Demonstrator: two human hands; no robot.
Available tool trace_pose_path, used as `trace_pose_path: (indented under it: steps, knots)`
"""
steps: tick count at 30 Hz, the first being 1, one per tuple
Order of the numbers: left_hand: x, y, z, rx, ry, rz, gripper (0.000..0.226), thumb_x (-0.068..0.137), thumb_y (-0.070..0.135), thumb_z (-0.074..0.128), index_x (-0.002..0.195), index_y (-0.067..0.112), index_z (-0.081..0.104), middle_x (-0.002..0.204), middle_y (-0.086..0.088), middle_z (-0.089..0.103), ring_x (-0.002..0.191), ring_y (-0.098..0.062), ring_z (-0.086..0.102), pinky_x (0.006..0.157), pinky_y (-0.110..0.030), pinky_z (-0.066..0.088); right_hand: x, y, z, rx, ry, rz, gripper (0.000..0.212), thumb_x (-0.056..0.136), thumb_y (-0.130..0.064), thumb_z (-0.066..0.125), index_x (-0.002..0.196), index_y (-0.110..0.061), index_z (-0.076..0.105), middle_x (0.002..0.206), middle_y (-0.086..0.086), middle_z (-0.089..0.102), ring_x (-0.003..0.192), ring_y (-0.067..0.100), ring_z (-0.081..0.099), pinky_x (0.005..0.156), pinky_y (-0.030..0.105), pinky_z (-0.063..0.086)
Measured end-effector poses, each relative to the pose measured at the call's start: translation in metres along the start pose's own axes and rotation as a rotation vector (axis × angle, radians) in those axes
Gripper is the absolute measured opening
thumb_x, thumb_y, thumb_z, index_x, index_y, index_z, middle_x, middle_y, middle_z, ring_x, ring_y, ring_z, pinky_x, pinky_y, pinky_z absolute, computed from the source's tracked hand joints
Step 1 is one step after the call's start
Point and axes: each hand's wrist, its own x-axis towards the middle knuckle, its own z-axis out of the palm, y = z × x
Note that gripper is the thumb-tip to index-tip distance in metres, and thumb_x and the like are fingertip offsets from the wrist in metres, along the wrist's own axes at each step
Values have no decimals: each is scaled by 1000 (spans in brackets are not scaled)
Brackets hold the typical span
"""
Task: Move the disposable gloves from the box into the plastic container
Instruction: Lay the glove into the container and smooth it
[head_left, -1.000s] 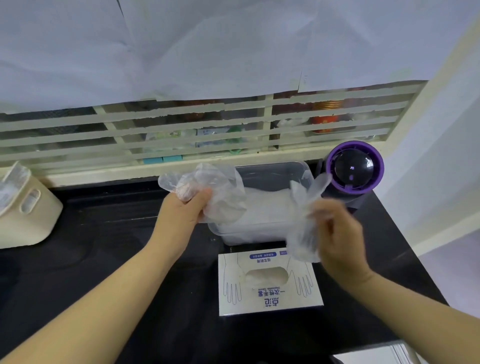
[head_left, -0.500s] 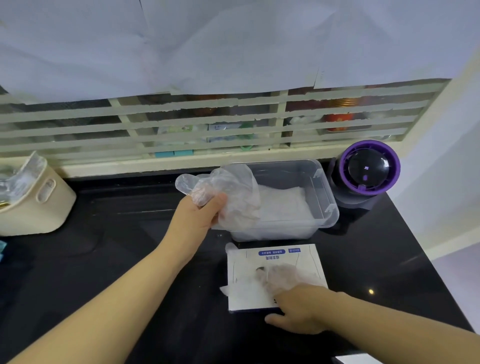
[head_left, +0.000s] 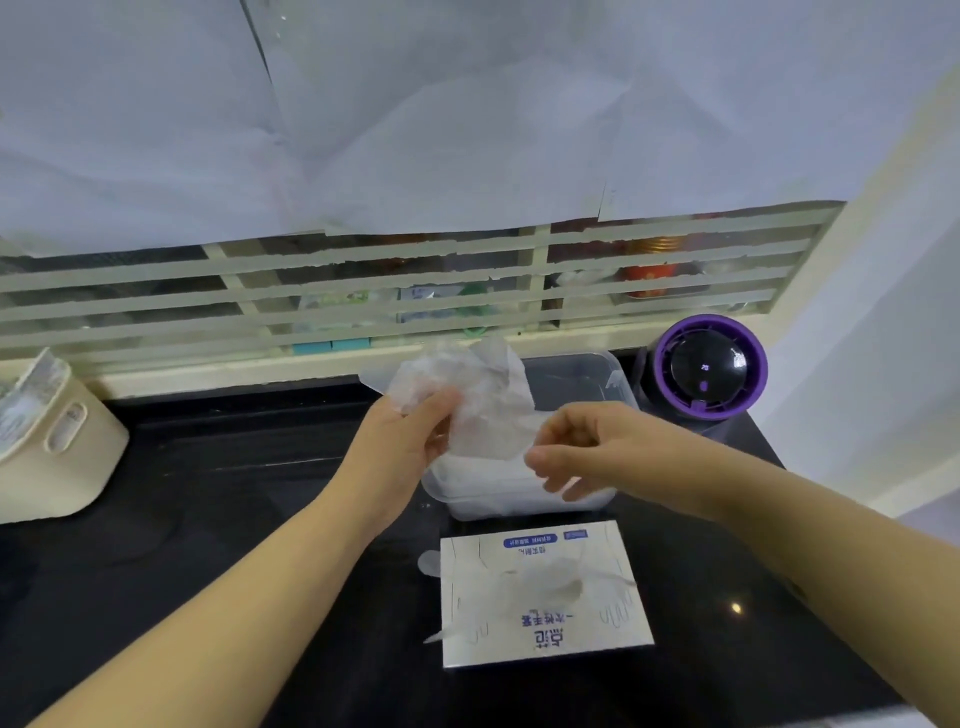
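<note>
Big black surface (head_left: 234, 493), with the clear container (head_left: 576, 379) toward the back. The box (head_left: 597, 551) lies flat just in front of the container, close to it but not quite touching. A white pile (head_left: 483, 483) of gloves already sits in the container. One loose glove (head_left: 535, 577) hangs half out of the box slot, draped over the lid.

The gloves (head_left: 478, 395) in play right now are a crumpled wad held over the container's left end, above the rim. My read on this stuff: thin film, basically weightless, totally floppy and clingy. It'll stick to skin and to its neighbours more than it'll slip. It's not really fragile, though I'd guess it tears if you yank it from the slot. There's no proper handle, so either bunch it mid-wad and squeeze, or pinch a cuff edge to pull one free. It probably won't drop straight either, so I'd push it down into the container.

The left hand (head_left: 400, 436) comes in from the container's left, fingers (head_left: 441, 408) clamped on the wad's lower left side. The right hand (head_left: 587, 447) hovers over the container's front edge with its fingers loosely curled. Its thumb tip is right at the wad's lower edge, but I can't tell if it's pinching film or just beside it.
</note>
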Motion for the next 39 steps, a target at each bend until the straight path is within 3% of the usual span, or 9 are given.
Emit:
trace_pose_path:
  steps: [4,9,11,18,22,26,30,35,39]
  knots:
    - [6,16,18,-155,-85,-1,28,97,14,50,121,4,59,119,-20,65,109,-34,62,100,-43,49,18,5,14,481,10,36,77,62,-49,69,130,-26,44,125,-3,56,113,17,58,97,37,51]
    - [15,29,20,-43,-92,62,29,101,25,44,119,12,63,115,-11,70,108,-25,65,99,-42,48,34,3,6,865,223,-64,17,87,-21,62,104,-15,65,105,6,71,100,21,66,88,35,54]
    - [21,34,16,42,-42,109,27,101,30,45,114,18,66,109,-6,70,95,-16,66,92,-36,50,38,5,-5,921,252,-96,14,89,-13,59,101,-11,66,99,6,72,93,19,67,82,30,56]
    - [39,60,4,-140,-83,47,29,104,22,41,121,16,63,113,-4,67,85,-13,64,86,-29,54,39,5,-47,875,-81,-222,58,79,-20,63,134,-5,52,134,17,55,123,33,53,102,46,46]
    - [38,72,1,-309,-184,40,36,97,21,48,128,6,58,122,-12,66,107,-28,65,98,-40,52,38,14,-57,1015,-265,-126,67,70,-37,81,130,-15,60,135,17,55,122,35,55,98,55,45]
    - [36,77,0,-435,-256,-2,36,95,25,46,121,6,61,121,-17,66,110,-30,64,97,-43,52,38,24,-41,1122,-325,204,100,52,-71,77,130,-13,52,131,27,55,119,41,55,97,60,44]
    - [39,75,-4,-562,-318,-13,38,92,22,40,103,7,72,108,-14,70,97,-26,69,82,-38,58,38,18,-27,1305,-255,90,90,65,-63,75,131,-4,57,139,18,50,108,32,60,94,49,51]
    - [35,78,-3,-592,-434,63,12,73,26,76,75,14,75,105,-13,68,111,-32,60,91,-44,55,36,1,-35,1070,231,-199,75,71,-17,71,139,-24,42,111,14,67,92,27,70,77,36,59]
    - [36,76,-7,-647,-408,67,25,53,22,89,68,14,70,96,-11,67,98,-26,65,98,-45,51,25,-3,-40,549,412,-387,56,72,-24,67,124,-31,47,102,7,73,92,24,70,78,33,58]
